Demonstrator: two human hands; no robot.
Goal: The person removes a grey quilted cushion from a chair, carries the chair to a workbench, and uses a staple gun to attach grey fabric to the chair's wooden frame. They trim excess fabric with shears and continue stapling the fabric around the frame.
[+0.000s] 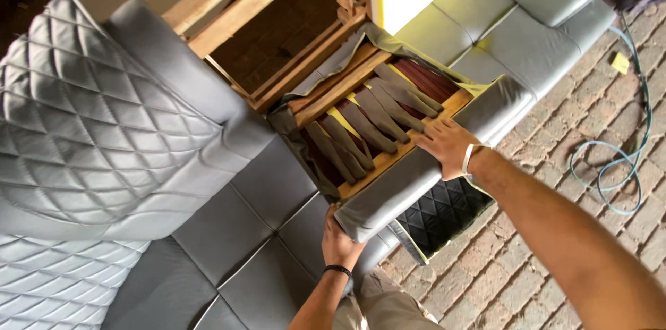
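A grey leather seat cushion frame (409,177) is tipped up on its edge, its underside facing me with brown webbing straps (374,118) over a wooden frame (326,97). My right hand (447,146) presses flat on the wooden rail and the grey front roll of the seat. Lower down, my left hand (340,243) grips the near corner of the same seat from beneath. A dark band sits on my left wrist and a white one on my right.
A quilted grey sofa back (90,115) fills the left. Flat grey seat panels (257,233) lie below it, and more grey cushions (513,31) at the top right. A blue hose (624,163) coils on the brick floor (555,129). A black quilted piece (440,215) lies under the seat.
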